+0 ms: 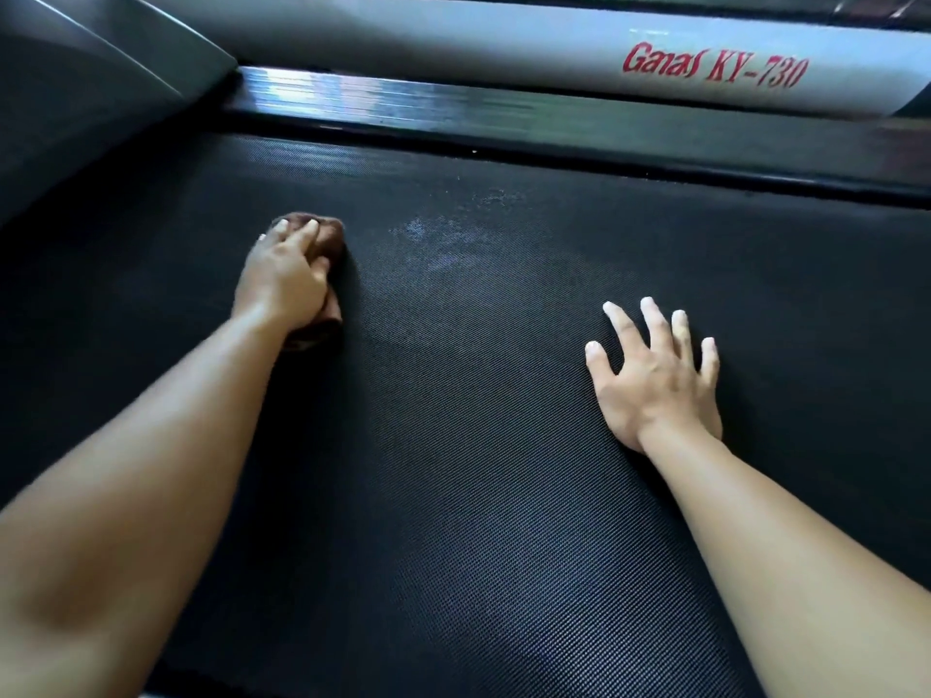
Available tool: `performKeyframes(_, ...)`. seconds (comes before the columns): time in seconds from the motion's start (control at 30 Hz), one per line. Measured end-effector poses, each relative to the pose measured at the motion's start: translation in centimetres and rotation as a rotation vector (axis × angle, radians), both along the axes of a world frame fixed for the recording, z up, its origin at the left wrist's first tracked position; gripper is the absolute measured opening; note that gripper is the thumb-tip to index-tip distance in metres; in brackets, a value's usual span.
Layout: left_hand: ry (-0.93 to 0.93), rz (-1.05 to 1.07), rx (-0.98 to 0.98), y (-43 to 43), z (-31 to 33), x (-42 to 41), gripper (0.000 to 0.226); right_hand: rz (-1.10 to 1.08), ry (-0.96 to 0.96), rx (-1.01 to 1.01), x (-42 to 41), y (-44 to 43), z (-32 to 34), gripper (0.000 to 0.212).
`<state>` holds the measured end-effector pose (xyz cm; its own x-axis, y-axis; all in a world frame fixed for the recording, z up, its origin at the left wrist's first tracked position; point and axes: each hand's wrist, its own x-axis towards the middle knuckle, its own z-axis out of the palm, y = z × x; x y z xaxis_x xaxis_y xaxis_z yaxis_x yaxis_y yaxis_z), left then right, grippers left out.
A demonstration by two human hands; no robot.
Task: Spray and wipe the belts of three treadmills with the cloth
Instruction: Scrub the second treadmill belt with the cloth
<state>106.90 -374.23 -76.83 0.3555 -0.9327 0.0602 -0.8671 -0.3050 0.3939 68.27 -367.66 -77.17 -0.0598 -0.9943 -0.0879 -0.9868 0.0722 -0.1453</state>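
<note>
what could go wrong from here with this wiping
1. The wet patch sits right of the cloth; if the left hand misses it, spray may dry as streaks on the belt.
2. The right hand leans flat on the belt, which might roll or be slick, so it could slip.
3. The cloth is bunched small, so strokes may leave gaps.

Holding the cloth [330, 239] down on the belt [453, 496] under the left hand [284, 274], resting the right hand [655, 385] flat on the belt well to the right, showing a wet patch [438, 244] just right of the cloth, bordering the side rail [453, 113] along the belt's far edge.
</note>
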Motion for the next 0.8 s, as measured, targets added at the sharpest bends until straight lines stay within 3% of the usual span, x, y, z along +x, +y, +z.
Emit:
performKeyframes(0.17,0.021,0.018,0.011,-5.3,0.3,-4.6,0.057,-0.004,-0.009,-0.009,0.1,0.0,0.0,0.061)
performKeyframes(0.37,0.019,-0.369,-0.021,-5.4,1.1,-16.7,0.051,-0.009,-0.007,-0.009,-0.1,0.0,-0.1,0.061)
performKeyframes(0.47,0.004,-0.57,-0.007,-2.9,0.2,-19.8,0.058,-0.008,-0.007,0.001,-0.1,-0.1,-0.1,0.06)
performKeyframes(0.57,0.022,-0.559,-0.006,-0.2,-0.6,-17.6,0.059,-0.008,-0.02,0.001,-0.1,-0.1,0.1,0.06)
performKeyframes(0.8,-0.052,-0.213,-0.021,-2.3,-1.6,-2.6,0.06,-0.003,-0.022,-0.009,-0.1,-0.1,0.0,0.062)
